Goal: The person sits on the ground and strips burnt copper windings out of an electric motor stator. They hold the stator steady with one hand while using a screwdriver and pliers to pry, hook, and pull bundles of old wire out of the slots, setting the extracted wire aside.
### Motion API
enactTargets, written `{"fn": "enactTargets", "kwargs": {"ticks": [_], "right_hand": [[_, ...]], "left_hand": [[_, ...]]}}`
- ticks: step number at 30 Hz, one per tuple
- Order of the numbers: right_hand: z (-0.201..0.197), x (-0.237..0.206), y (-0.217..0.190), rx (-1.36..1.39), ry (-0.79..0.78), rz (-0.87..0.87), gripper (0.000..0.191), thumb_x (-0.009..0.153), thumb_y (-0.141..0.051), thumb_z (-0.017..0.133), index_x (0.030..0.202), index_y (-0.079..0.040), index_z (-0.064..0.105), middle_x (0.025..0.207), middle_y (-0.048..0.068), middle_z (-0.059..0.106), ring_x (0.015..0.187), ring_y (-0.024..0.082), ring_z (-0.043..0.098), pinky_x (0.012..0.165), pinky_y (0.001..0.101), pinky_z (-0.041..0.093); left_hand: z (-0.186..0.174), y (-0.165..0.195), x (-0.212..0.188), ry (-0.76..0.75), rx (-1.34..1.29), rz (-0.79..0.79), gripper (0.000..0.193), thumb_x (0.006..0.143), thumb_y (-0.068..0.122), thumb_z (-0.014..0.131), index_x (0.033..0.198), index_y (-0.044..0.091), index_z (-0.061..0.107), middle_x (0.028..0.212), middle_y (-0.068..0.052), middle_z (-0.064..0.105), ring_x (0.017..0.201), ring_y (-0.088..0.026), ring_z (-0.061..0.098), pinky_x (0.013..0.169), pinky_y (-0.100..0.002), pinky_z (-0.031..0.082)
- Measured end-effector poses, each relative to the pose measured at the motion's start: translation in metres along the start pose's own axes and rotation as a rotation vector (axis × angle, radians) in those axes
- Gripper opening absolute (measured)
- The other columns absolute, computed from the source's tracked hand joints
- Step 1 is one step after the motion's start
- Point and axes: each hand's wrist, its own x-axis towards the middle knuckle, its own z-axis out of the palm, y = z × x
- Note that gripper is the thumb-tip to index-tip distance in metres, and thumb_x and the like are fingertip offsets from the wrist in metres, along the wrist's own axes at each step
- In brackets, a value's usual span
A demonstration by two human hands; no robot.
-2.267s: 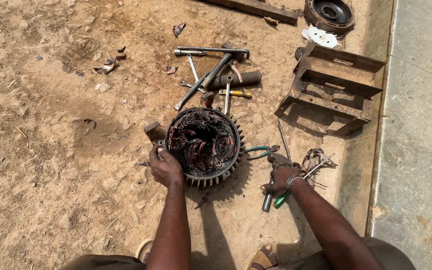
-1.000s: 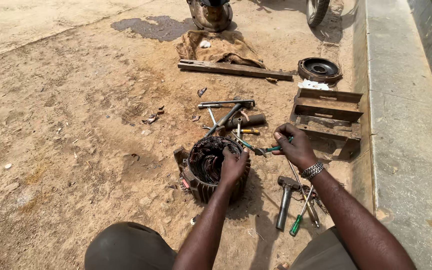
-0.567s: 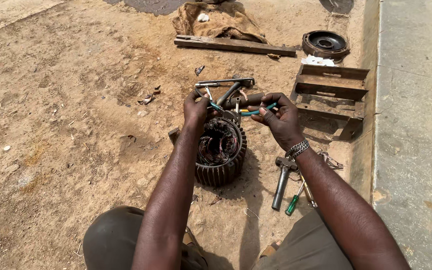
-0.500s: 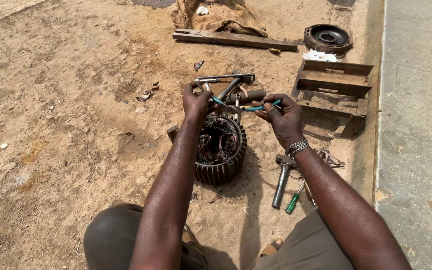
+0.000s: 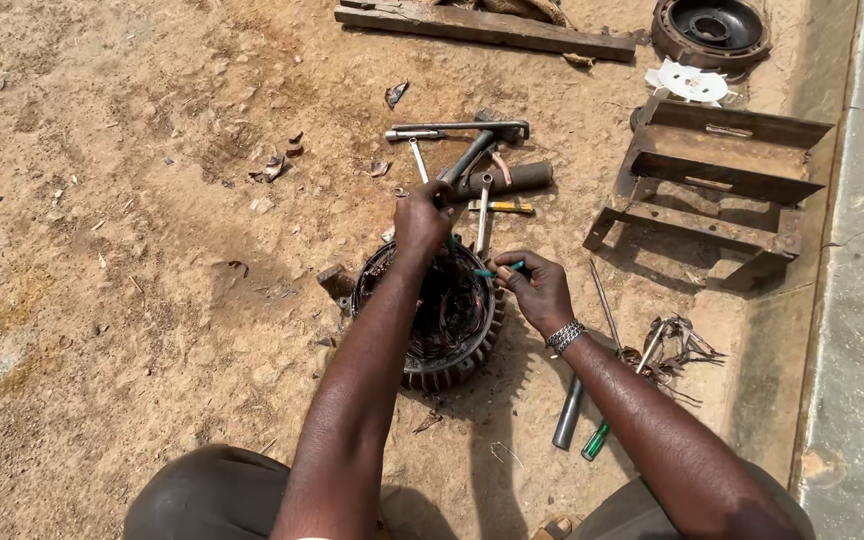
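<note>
From the head camera, a person sits on sandy ground and looks down at both arms. Between the hands lies a round motor stator [image 5: 432,315], a ribbed metal ring with dark copper wire packed inside it.

The left hand [image 5: 422,218] is at the far rim of the stator, curled into a tight grip. It seems to pinch something at the rim, but what it holds is too small to tell.

The right hand [image 5: 537,288] is just beside the right edge of the stator. Its fingers are closed on green-handled pliers [image 5: 500,270], whose tip points toward the left hand. A metal bracelet [image 5: 564,335] sits on that wrist.

Past the left hand lies a bunch of tools touching each other: a long wrench [image 5: 457,129], a hammer [image 5: 500,180] and a small yellow screwdriver [image 5: 500,207].

Near the right forearm lie a steel pipe [image 5: 568,412] and a green screwdriver [image 5: 595,441], side by side. Just past them is a tangle of old wire [image 5: 672,350].

Well to the right of the right hand sits a rusty metal frame [image 5: 717,190]. Beyond it are a white fan [image 5: 689,82] and a round black motor cover [image 5: 710,28]. A wooden plank [image 5: 482,27] lies far ahead of both hands.
</note>
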Motion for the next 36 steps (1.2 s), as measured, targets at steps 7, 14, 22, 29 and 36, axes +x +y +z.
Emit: {"fn": "enactTargets", "kwargs": {"ticks": [7, 14, 22, 29, 36], "right_hand": [[-0.004, 0.006, 0.019, 0.006, -0.070, 0.010, 0.018, 0.098, -0.008, 0.065, 0.112, 0.001, 0.070, 0.102, 0.012, 0.078, 0.099, 0.017, 0.077, 0.082, 0.0291, 0.066], [-0.002, -0.002, 0.028, -0.097, -0.080, -0.041, 0.017, 0.099, -0.008, 0.064, 0.112, 0.000, 0.071, 0.102, 0.011, 0.078, 0.094, 0.016, 0.076, 0.081, 0.0290, 0.064], [-0.001, -0.022, 0.037, -0.220, -0.057, -0.031, 0.019, 0.095, -0.008, 0.067, 0.113, -0.004, 0.074, 0.101, 0.009, 0.080, 0.088, 0.015, 0.077, 0.078, 0.0302, 0.065], [0.007, -0.018, 0.039, -0.303, -0.030, -0.146, 0.018, 0.094, -0.009, 0.069, 0.111, -0.007, 0.075, 0.105, 0.009, 0.080, 0.097, 0.015, 0.078, 0.083, 0.0296, 0.065], [-0.005, -0.007, 0.041, -0.395, -0.101, -0.196, 0.018, 0.088, -0.014, 0.077, 0.105, -0.009, 0.080, 0.096, 0.010, 0.082, 0.086, 0.019, 0.079, 0.076, 0.0335, 0.062]], "left_hand": [[0.016, -0.026, 0.004, -0.024, 0.160, 0.023, 0.039, 0.081, -0.004, 0.074, 0.115, 0.015, 0.075, 0.099, -0.007, 0.079, 0.082, -0.019, 0.076, 0.076, -0.038, 0.061], [0.021, -0.030, 0.006, -0.069, 0.049, 0.061, 0.032, 0.083, -0.006, 0.071, 0.108, 0.012, 0.077, 0.100, -0.008, 0.079, 0.084, -0.018, 0.075, 0.078, -0.036, 0.062], [0.021, -0.024, 0.006, -0.080, 0.092, -0.019, 0.039, 0.088, -0.010, 0.063, 0.120, 0.011, 0.072, 0.108, -0.013, 0.076, 0.082, -0.020, 0.074, 0.072, -0.035, 0.064], [0.024, -0.009, -0.014, -0.115, 0.186, -0.006, 0.039, 0.090, -0.005, 0.064, 0.124, 0.014, 0.070, 0.097, -0.012, 0.077, 0.078, -0.019, 0.073, 0.070, -0.034, 0.064], [0.019, -0.003, -0.043, -0.143, 0.063, 0.111, 0.057, 0.088, 0.033, 0.074, 0.137, 0.007, 0.058, 0.114, -0.021, 0.069, 0.101, -0.031, 0.069, 0.085, -0.047, 0.059]]}}
